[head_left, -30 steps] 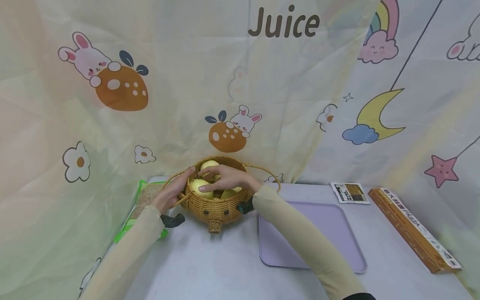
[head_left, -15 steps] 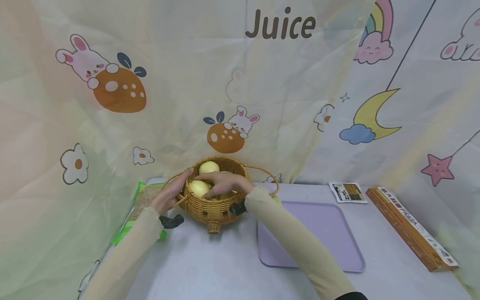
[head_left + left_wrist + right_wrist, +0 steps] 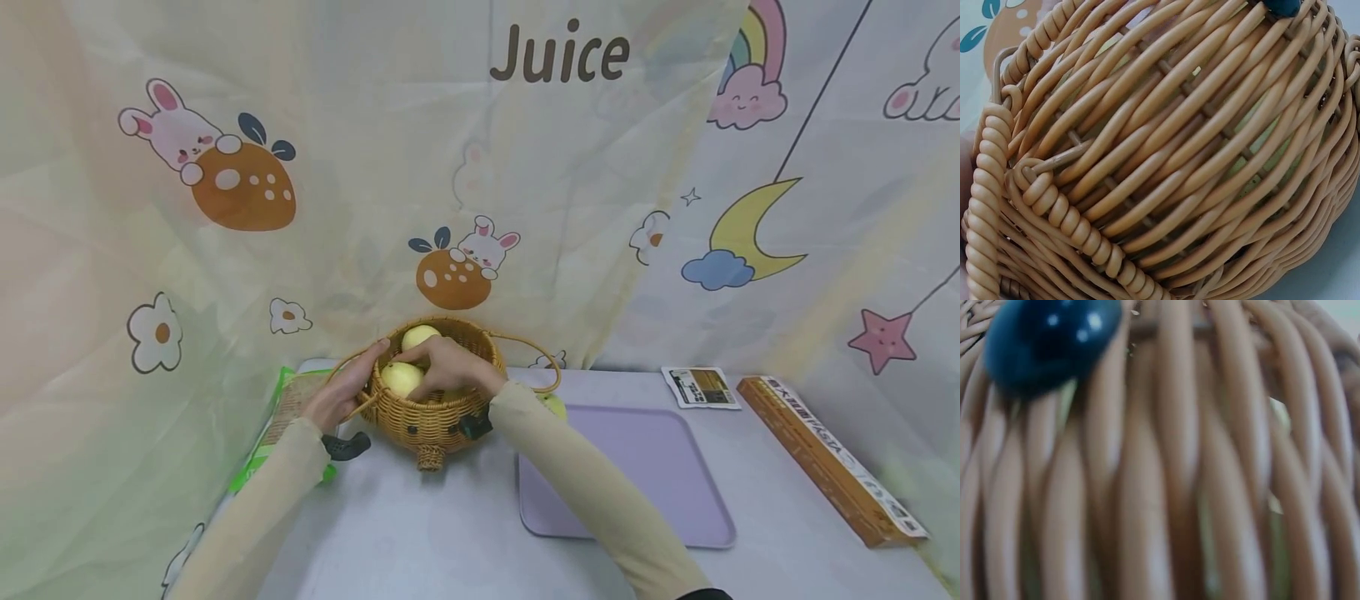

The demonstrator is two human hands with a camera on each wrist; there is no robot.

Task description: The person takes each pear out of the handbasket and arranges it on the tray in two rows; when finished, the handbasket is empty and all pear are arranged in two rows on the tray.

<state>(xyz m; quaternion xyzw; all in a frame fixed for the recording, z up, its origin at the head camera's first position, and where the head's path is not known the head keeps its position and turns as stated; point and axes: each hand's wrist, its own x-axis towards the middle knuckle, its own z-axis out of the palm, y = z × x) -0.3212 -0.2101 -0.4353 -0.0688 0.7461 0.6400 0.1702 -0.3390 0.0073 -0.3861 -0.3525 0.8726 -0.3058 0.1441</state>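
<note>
Pinching round pale-yellow fruit (image 3: 401, 379) inside tan wicker basket (image 3: 432, 423): right hand (image 3: 447, 368), head view. Left hand (image 3: 348, 390) touches rim, grip unclear. Yellow-green fruit (image 3: 553, 405) outside near lilac rectangular tray (image 3: 622, 467); second yellow fruit (image 3: 420, 336) inside, probably partway. Left wrist: basket side. Right wrist: same, blurred.

We're getting soft, even, slightly muted light in the head view, with faint shadows on the tabletop (image 3: 450, 533) near the wicker basket (image 3: 412, 417). The backdrop (image 3: 360, 167) looks a bit stretched toward the edges. Left wrist seems decently sharp to us, just dark between strands. Right wrist's rough: blurry weave, white glints on a glossy dark bead (image 3: 1054, 347).
</note>
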